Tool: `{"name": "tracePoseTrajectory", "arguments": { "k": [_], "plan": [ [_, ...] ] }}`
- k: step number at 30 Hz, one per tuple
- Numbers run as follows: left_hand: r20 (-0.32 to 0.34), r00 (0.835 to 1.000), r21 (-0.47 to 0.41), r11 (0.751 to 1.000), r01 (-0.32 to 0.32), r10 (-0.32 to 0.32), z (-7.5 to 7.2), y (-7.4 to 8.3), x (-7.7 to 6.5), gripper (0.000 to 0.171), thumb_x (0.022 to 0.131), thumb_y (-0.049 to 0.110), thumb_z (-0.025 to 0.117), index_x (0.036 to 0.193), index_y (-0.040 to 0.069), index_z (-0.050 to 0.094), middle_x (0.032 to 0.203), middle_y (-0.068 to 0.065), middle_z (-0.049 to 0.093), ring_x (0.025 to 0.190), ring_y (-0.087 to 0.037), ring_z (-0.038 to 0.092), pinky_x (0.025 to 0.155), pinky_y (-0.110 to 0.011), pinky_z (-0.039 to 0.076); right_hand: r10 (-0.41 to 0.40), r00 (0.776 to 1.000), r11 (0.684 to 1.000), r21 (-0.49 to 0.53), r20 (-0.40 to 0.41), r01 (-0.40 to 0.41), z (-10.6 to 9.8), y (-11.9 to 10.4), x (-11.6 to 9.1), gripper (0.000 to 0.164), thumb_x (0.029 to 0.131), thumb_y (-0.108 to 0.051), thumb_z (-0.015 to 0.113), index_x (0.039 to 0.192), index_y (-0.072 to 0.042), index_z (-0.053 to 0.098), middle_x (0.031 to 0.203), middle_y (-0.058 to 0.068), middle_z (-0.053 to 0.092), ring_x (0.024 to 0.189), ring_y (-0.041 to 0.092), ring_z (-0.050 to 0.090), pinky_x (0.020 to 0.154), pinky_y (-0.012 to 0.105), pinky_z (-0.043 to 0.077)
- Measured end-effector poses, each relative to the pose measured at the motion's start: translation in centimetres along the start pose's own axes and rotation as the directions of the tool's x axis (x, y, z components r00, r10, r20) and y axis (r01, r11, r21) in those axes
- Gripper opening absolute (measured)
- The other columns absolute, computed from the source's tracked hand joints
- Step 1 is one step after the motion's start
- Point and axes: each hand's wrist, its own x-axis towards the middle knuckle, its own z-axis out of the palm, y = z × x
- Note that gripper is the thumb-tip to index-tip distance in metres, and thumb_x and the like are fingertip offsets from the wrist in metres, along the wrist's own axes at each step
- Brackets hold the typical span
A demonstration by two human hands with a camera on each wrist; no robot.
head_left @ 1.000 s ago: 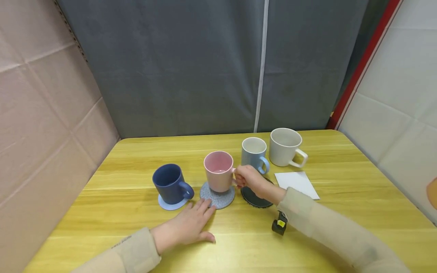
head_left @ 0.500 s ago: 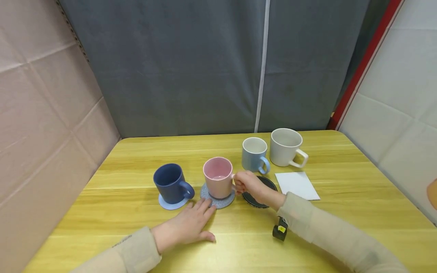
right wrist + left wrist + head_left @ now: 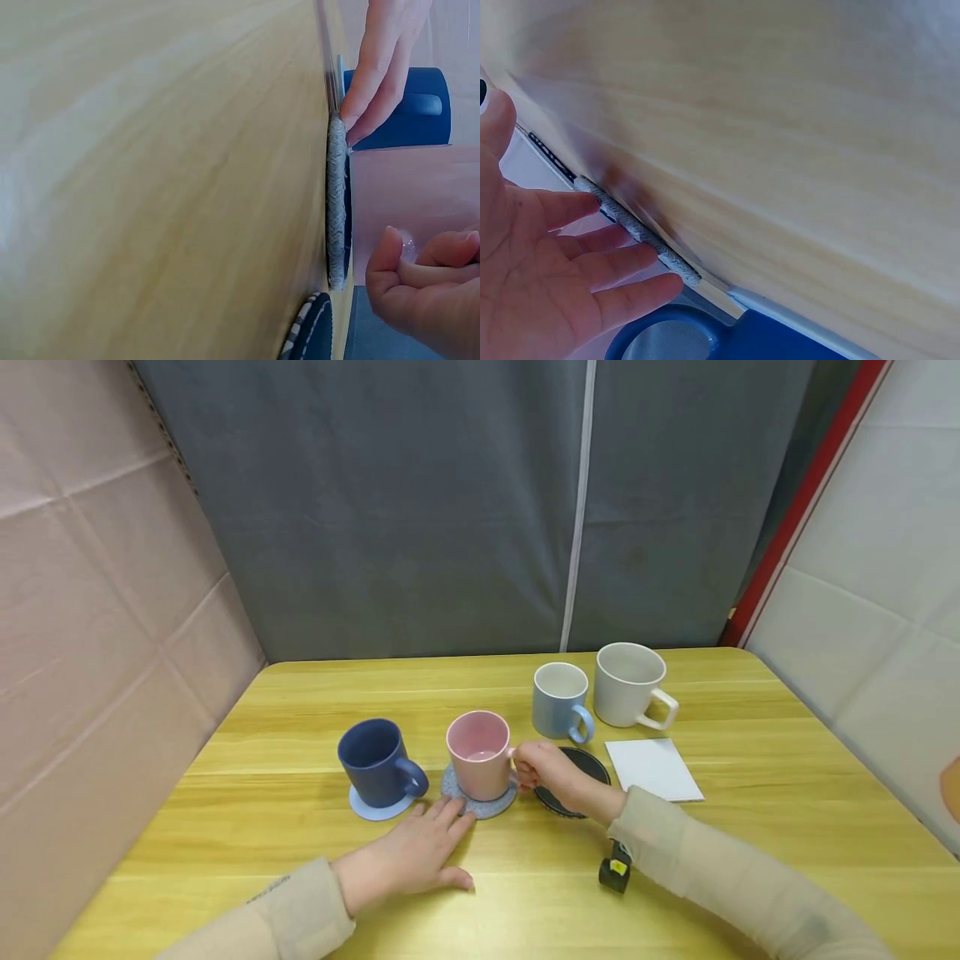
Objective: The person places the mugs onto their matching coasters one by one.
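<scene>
A pink mug (image 3: 478,764) stands upright on a round grey coaster (image 3: 491,811). My right hand (image 3: 553,770) pinches the mug's handle from the right, thumb and fingers curled round it in the right wrist view. With fingers straight and spread, my left hand (image 3: 420,853) lies at the near left edge of that coaster. The left wrist view has those fingertips right at the woven coaster's edge (image 3: 641,231). In the right wrist view the pink mug (image 3: 401,184) sits close against the coaster's top face.
A dark blue mug (image 3: 372,764) on a light blue coaster (image 3: 372,813) stands left. Behind my right hand are a light blue mug (image 3: 557,714) and a white mug (image 3: 624,693). A black round coaster (image 3: 588,767) and a white square coaster (image 3: 652,768) lie to the right.
My right hand has lowered the pink mug slightly toward me onto the middle of the grey coaster. My left hand has stayed at the coaster's edge.
</scene>
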Motion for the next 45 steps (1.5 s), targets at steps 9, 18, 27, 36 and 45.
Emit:
{"name": "tracePoseTrajectory", "arguments": {
  "k": [9, 18, 27, 36, 45],
  "plan": [
    [0.005, 1.0, -0.006, 1.0, 0.0, 0.0, -0.07, 0.01, 0.0, 0.083, 0.08, 0.065, 0.046, 0.135, 0.003, 0.041, 0.134, -0.019, 0.041, 0.122, -0.035, 0.043, 0.093, -0.05, 0.041, 0.017, 1.0, 1.0, 0.024, -0.005, -0.017, 0.17, 0.09, -0.02, 0.03, 0.081, -0.008, 0.035, 0.052, -0.011, 0.029, 0.049, 0.0, 0.03, 0.049, 0.014, 0.03, 0.058, 0.031, 0.038],
    [-0.007, 1.0, -0.022, 1.0, -0.006, 0.006, 0.09, -0.09, 0.0, 0.082, 0.081, 0.064, 0.047, 0.135, 0.002, 0.04, 0.135, -0.02, 0.039, 0.122, -0.037, 0.043, 0.093, -0.051, 0.041, 0.012, 1.0, 1.0, 0.022, 0.012, -0.012, 0.28, 0.01, -0.03, 0.028, 0.08, -0.007, 0.035, 0.053, -0.01, 0.028, 0.049, 0.0, 0.03, 0.049, 0.014, 0.031, 0.058, 0.031, 0.039],
    [0.014, 1.0, -0.012, 1.0, 0.004, -0.003, 0.27, -0.11, -0.01, 0.083, 0.081, 0.064, 0.046, 0.137, 0.003, 0.039, 0.139, -0.02, 0.037, 0.124, -0.037, 0.041, 0.095, -0.051, 0.04, 0.019, 1.0, 1.0, 0.021, 0.01, -0.019, 0.16, 0.12, -0.06, 0.028, 0.08, -0.007, 0.035, 0.053, -0.011, 0.029, 0.05, 0.0, 0.031, 0.049, 0.014, 0.031, 0.062, 0.033, 0.044],
    [0.023, 1.0, -0.013, 1.0, 0.007, -0.007, 0.28, -0.07, 0.01, 0.085, 0.08, 0.065, 0.046, 0.138, 0.003, 0.038, 0.139, -0.021, 0.036, 0.125, -0.037, 0.04, 0.096, -0.05, 0.04, 0.017, 1.0, 1.0, 0.024, 0.022, -0.018, 0.09, 0.17, -0.11, 0.028, 0.081, -0.007, 0.034, 0.053, -0.01, 0.028, 0.05, 0.001, 0.03, 0.049, 0.014, 0.03, 0.061, 0.032, 0.042],
    [0.022, 1.0, -0.024, 1.0, 0.004, -0.004, 0.19, 0.0, -0.04, 0.087, 0.079, 0.066, 0.047, 0.137, 0.002, 0.038, 0.137, -0.021, 0.037, 0.124, -0.037, 0.04, 0.096, -0.047, 0.041, 0.002, 0.999, 1.0, 0.011, 0.038, -0.002, 0.02, 0.41, 0.13, 0.027, 0.08, -0.008, 0.034, 0.054, -0.01, 0.029, 0.049, 0.001, 0.032, 0.05, 0.015, 0.03, 0.061, 0.031, 0.042]
  ]
}}
